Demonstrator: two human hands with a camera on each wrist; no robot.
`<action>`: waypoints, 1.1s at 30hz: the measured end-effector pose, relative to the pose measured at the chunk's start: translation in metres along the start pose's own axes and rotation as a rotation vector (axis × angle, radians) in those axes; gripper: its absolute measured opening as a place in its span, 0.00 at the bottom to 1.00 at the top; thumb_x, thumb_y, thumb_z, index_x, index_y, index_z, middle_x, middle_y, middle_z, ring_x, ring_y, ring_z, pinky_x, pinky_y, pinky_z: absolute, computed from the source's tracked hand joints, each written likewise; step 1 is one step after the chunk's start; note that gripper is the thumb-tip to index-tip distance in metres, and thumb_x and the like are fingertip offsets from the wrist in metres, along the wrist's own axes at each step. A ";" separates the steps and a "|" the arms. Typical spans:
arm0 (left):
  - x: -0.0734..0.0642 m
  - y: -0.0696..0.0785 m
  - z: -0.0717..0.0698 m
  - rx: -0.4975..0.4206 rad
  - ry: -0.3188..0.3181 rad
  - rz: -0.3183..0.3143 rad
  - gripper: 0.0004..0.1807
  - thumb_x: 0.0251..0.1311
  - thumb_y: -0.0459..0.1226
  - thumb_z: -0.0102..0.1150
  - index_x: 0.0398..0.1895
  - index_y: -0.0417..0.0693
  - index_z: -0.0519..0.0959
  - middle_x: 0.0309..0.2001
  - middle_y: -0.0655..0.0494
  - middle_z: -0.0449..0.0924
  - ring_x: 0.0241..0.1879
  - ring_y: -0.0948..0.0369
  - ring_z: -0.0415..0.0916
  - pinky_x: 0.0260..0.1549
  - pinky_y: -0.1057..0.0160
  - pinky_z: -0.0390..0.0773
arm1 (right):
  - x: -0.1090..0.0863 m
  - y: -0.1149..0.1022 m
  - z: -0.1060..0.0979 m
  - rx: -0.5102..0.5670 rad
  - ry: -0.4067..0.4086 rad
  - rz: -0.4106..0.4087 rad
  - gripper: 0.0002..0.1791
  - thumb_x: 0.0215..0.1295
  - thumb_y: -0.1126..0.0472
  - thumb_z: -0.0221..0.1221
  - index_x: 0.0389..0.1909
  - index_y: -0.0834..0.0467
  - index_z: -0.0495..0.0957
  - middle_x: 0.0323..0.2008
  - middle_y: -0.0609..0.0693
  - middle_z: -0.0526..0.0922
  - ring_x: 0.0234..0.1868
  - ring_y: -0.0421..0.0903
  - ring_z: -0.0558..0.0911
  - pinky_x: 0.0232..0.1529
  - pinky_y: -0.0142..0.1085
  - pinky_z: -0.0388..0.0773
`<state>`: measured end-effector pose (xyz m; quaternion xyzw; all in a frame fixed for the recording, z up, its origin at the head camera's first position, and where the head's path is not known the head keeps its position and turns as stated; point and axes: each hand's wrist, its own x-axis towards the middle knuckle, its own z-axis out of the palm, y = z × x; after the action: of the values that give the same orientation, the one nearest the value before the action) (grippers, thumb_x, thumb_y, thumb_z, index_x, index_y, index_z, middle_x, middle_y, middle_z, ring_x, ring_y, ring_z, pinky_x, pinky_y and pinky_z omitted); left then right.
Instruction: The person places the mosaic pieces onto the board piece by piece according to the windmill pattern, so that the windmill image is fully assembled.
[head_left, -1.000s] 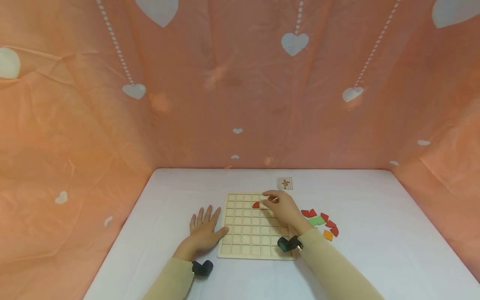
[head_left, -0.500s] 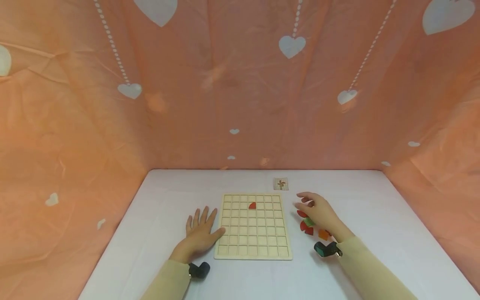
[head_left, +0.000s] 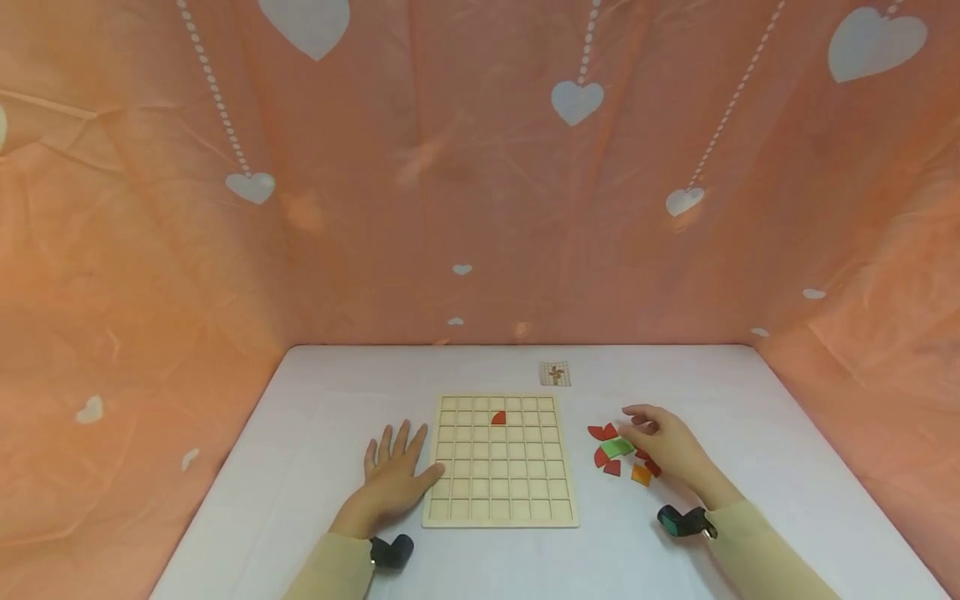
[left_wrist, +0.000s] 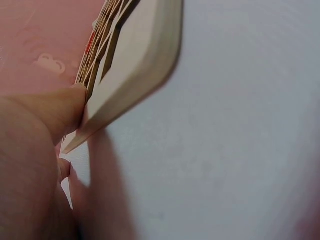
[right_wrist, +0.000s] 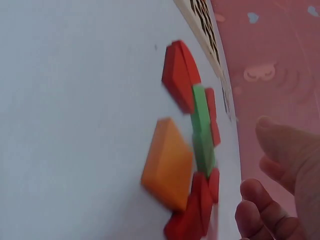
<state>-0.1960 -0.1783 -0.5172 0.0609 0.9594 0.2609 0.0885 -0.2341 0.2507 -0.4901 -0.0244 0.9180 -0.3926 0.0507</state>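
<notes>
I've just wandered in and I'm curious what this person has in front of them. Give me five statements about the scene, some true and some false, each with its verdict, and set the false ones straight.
1. A red quarter-circle piece lies in a cell of the wooden grid board. True.
2. The right hand grips the orange piece. False: the orange piece lies on the table, apart from the fingers.
3. The thumb of the left hand touches the wooden grid board. True.
4. The small patterned card lies on the wooden grid board. False: the small patterned card lies on the table, beyond the board's far edge.
5. Green pieces fill the board's nearest row. False: they lie on the table, right of the board.
</notes>
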 end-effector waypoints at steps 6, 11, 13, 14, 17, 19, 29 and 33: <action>-0.001 0.003 -0.001 -0.002 0.007 0.004 0.42 0.67 0.57 0.49 0.76 0.45 0.51 0.76 0.39 0.37 0.73 0.40 0.25 0.65 0.39 0.22 | -0.007 0.013 -0.008 -0.030 0.011 0.013 0.30 0.65 0.44 0.61 0.63 0.56 0.72 0.49 0.55 0.78 0.47 0.51 0.75 0.42 0.39 0.80; 0.000 0.002 0.001 -0.003 0.009 0.005 0.42 0.67 0.57 0.49 0.76 0.45 0.51 0.76 0.39 0.37 0.73 0.41 0.25 0.65 0.40 0.22 | -0.013 0.020 -0.012 -0.024 0.001 0.020 0.30 0.65 0.43 0.61 0.62 0.57 0.73 0.46 0.53 0.78 0.44 0.50 0.75 0.42 0.37 0.78; 0.000 0.002 0.001 -0.002 0.008 0.003 0.42 0.67 0.57 0.49 0.76 0.45 0.51 0.76 0.39 0.37 0.73 0.40 0.25 0.65 0.39 0.22 | -0.014 0.023 -0.012 -0.009 -0.010 0.033 0.30 0.65 0.44 0.61 0.62 0.57 0.73 0.45 0.53 0.79 0.44 0.49 0.75 0.43 0.38 0.78; 0.000 0.002 0.001 0.003 0.005 0.001 0.42 0.67 0.57 0.49 0.76 0.45 0.51 0.76 0.39 0.37 0.73 0.40 0.25 0.65 0.39 0.23 | -0.014 0.024 -0.011 0.000 -0.015 0.042 0.30 0.65 0.44 0.61 0.62 0.58 0.73 0.44 0.52 0.79 0.43 0.49 0.75 0.42 0.37 0.78; 0.001 0.001 0.001 0.006 0.003 -0.003 0.42 0.67 0.57 0.49 0.76 0.45 0.51 0.76 0.39 0.37 0.73 0.40 0.25 0.65 0.38 0.23 | -0.015 0.027 -0.010 0.005 -0.022 0.065 0.30 0.65 0.44 0.61 0.61 0.59 0.73 0.44 0.53 0.79 0.43 0.50 0.75 0.41 0.37 0.79; 0.001 0.000 0.002 0.014 0.005 -0.004 0.42 0.67 0.57 0.48 0.76 0.46 0.51 0.76 0.39 0.37 0.73 0.40 0.25 0.65 0.39 0.23 | -0.016 0.029 -0.010 0.003 -0.024 0.084 0.31 0.65 0.44 0.61 0.61 0.59 0.73 0.46 0.54 0.78 0.44 0.50 0.75 0.42 0.38 0.79; 0.003 -0.003 0.003 0.014 0.000 -0.016 0.43 0.67 0.58 0.47 0.77 0.47 0.49 0.77 0.41 0.34 0.74 0.43 0.22 0.65 0.41 0.20 | -0.023 0.028 -0.008 -0.028 -0.004 0.097 0.30 0.62 0.40 0.62 0.54 0.59 0.77 0.47 0.54 0.77 0.44 0.51 0.73 0.46 0.43 0.75; 0.003 -0.001 0.002 0.006 0.005 -0.011 0.43 0.67 0.58 0.48 0.77 0.46 0.50 0.76 0.40 0.35 0.74 0.42 0.23 0.65 0.41 0.20 | -0.024 0.028 -0.007 -0.062 0.005 0.088 0.28 0.60 0.40 0.63 0.51 0.58 0.78 0.45 0.54 0.75 0.43 0.51 0.72 0.44 0.44 0.73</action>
<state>-0.1990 -0.1779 -0.5200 0.0553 0.9606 0.2578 0.0876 -0.2110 0.2774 -0.5037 0.0154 0.9301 -0.3613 0.0647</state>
